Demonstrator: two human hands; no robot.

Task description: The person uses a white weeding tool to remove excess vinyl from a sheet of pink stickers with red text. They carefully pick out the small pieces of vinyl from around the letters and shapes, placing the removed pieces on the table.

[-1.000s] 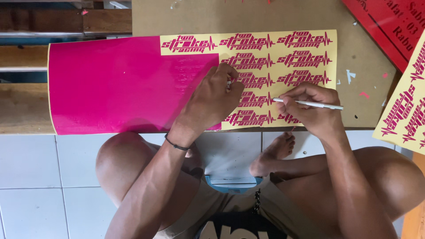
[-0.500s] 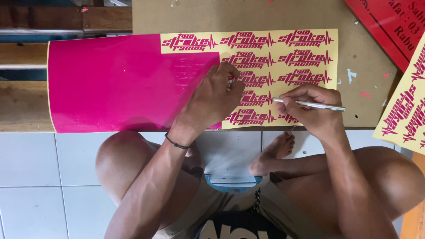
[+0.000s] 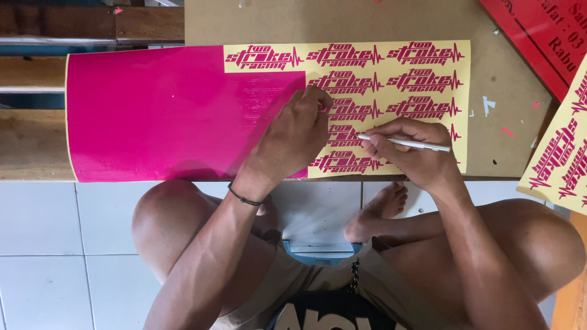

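Right now a big sheet of pink sticker vinyl (image 3: 171,116) lies flat on a brown worktop (image 3: 507,140). Its left part is all pink. On its right part the pink around the shapes is gone, so rows of pink logo stickers (image 3: 422,79) sit on yellow backing paper.

The left hand (image 3: 293,137) lies on the sheet, right where the pink part meets the yellow part. Its fingers are curled down, with the fingertips (image 3: 321,101) pressed on the sheet near the middle rows. I cannot tell if they pinch a bit of vinyl or only press on it. A thin black band (image 3: 244,198) goes around that wrist.

The right hand (image 3: 416,153) is just beside the left one, a little apart. It is closed around a thin silver tool (image 3: 406,143) that looks like a pen. The tool's tip points left and touches the sheet between the two hands.

Another yellow sheet with pink logos (image 3: 559,159) lies at the right edge. A red board (image 3: 544,36) sits in the top right corner. Below the worktop, the person's bent knees and a bare foot (image 3: 379,214) rest over white floor tiles (image 3: 55,244).
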